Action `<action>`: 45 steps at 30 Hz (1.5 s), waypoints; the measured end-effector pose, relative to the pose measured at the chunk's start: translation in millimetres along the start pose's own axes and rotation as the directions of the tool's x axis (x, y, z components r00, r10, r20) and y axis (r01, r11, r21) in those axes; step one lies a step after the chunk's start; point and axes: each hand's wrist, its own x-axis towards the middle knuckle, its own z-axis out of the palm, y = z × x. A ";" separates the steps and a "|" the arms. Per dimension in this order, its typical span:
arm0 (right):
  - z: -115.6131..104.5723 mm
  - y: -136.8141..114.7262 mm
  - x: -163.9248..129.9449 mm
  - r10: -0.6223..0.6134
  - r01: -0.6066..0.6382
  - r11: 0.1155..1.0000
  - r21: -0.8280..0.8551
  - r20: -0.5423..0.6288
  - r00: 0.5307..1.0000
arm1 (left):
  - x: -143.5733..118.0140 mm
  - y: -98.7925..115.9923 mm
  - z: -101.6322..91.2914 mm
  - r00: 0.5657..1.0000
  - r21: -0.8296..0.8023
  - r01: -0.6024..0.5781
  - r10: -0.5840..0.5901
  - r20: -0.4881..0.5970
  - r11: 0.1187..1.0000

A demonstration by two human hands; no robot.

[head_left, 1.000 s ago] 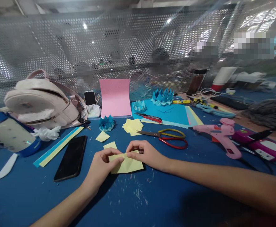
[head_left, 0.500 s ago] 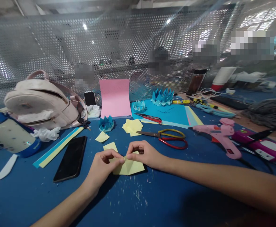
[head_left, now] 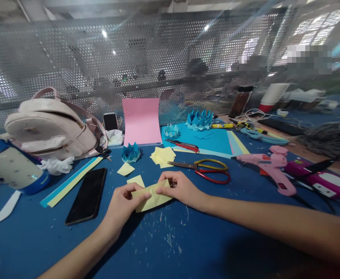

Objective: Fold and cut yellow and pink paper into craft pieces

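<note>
A folded yellow paper piece (head_left: 154,197) sits just above the blue table (head_left: 158,248) in front of me. My left hand (head_left: 125,203) pinches its left side and my right hand (head_left: 180,188) pinches its right edge. Beside the left hand lie two small yellow squares, one close (head_left: 136,180) and one further back (head_left: 126,168). A pile of yellow squares (head_left: 163,155) and a small blue paper crown (head_left: 131,151) lie beyond the hands.
A black phone (head_left: 87,195) and paper strips (head_left: 71,181) lie left. Scissors (head_left: 207,170), a pink glue gun (head_left: 267,166) and a magenta case (head_left: 321,178) lie right. A pink backpack (head_left: 52,128), pink sheet (head_left: 141,120) and blue crowns (head_left: 200,118) stand behind.
The yellow paper has been lifted and turned between my fingers; its lower part now folds up into a narrower, tilted shape. Both hands stay in nearly the same place.
</note>
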 end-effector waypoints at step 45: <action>5.4 -1.6 3.1 0.022 -0.005 0.981 0.196 -0.084 0.996 | -4.6 -2.4 2.0 0.998 -0.103 -0.049 0.043 -0.055 0.994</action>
